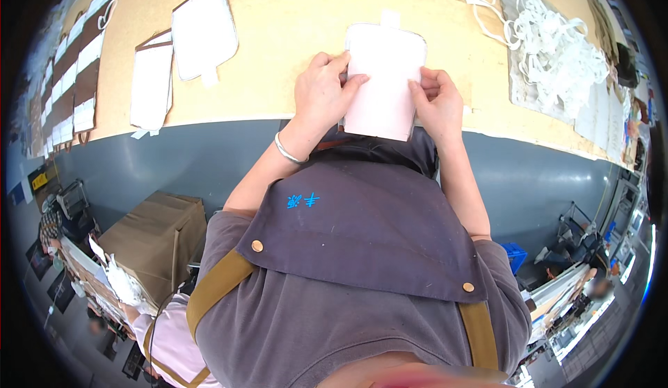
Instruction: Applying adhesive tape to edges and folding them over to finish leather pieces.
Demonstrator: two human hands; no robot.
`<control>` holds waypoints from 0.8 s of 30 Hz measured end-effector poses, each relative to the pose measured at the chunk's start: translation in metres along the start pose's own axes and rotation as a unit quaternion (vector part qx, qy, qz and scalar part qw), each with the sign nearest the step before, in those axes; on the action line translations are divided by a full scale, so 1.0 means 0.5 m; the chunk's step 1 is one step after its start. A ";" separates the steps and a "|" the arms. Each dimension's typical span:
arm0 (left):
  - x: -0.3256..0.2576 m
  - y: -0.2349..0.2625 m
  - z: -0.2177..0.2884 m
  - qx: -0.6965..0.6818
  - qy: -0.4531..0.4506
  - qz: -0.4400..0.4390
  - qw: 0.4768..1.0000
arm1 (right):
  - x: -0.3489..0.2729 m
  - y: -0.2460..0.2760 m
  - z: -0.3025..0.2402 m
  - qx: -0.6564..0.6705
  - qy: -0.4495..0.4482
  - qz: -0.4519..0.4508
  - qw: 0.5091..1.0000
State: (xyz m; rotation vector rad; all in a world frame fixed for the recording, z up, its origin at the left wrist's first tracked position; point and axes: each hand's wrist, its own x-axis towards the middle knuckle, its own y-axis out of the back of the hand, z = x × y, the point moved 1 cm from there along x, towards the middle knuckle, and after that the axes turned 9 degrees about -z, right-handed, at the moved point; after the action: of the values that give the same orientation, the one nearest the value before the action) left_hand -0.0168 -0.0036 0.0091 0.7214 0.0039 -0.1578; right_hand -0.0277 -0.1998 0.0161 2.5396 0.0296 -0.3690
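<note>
Between my hands is a white flat panel (385, 75) with rounded far corners, a thin dark edge and a small white tab at its far end. Its near end reaches past the table's front edge. My left hand (325, 89) grips its left side, thumb lying on the top face and fingers partly hidden. On its right side my right hand (437, 101) pinches the edge, with the thumb on top and the fingers curled. To the left lie a similar white panel with a brown edge (204, 30) and a folded white piece (151, 85).
A heap of tangled white strips (560, 58) covers the right of the light wooden table (278, 26). Brown and white pieces (87, 54) lie in rows at the far left. Below left stands a brown cloth-covered box (149, 238), near another person in pink (177, 339).
</note>
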 end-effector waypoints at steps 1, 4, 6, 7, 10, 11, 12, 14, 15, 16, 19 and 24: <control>0.000 -0.001 0.005 0.038 0.002 0.004 0.999 | 0.002 0.001 0.000 -0.001 0.000 0.001 1.000; -0.006 -0.002 0.031 0.112 0.012 0.019 0.993 | 0.011 0.006 -0.003 -0.046 0.026 0.002 0.999; -0.005 -0.002 0.035 0.149 0.021 0.037 0.988 | 0.012 0.014 -0.012 -0.108 0.013 -0.036 0.993; -0.005 -0.008 0.028 0.201 -0.083 0.030 0.976 | 0.021 0.023 -0.021 -0.110 0.020 -0.033 0.993; -0.008 -0.022 0.027 0.239 -0.187 0.017 0.953 | 0.052 0.047 -0.040 -0.248 0.052 -0.069 0.965; -0.012 -0.027 0.032 0.227 -0.185 0.004 0.956 | 0.075 0.052 -0.045 -0.228 0.069 -0.070 0.969; -0.017 -0.017 0.056 0.203 -0.175 -0.007 0.963 | 0.100 0.057 -0.048 -0.206 0.083 -0.068 0.973; -0.022 -0.013 0.067 0.203 -0.186 0.001 0.961 | 0.154 0.047 -0.051 -0.190 0.120 -0.031 0.974; -0.020 -0.015 0.067 0.202 -0.191 0.003 0.960 | 0.184 0.037 -0.052 -0.175 0.151 -0.001 0.973; -0.020 -0.018 0.065 0.212 -0.188 0.002 0.959 | 0.205 0.028 -0.061 -0.181 0.161 -0.004 0.970; -0.020 -0.019 0.064 0.216 -0.182 -0.008 0.959 | 0.252 0.005 -0.087 -0.309 0.098 -0.069 0.943; -0.023 -0.029 0.056 0.212 -0.183 -0.004 0.960 | 0.282 0.003 -0.104 -0.327 0.043 -0.206 0.921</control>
State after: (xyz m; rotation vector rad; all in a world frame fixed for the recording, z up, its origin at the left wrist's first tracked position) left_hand -0.0315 -0.0312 0.0212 1.1104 -0.3914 -0.3033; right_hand 0.1211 -0.1808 0.0205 1.8636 0.6249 -0.3355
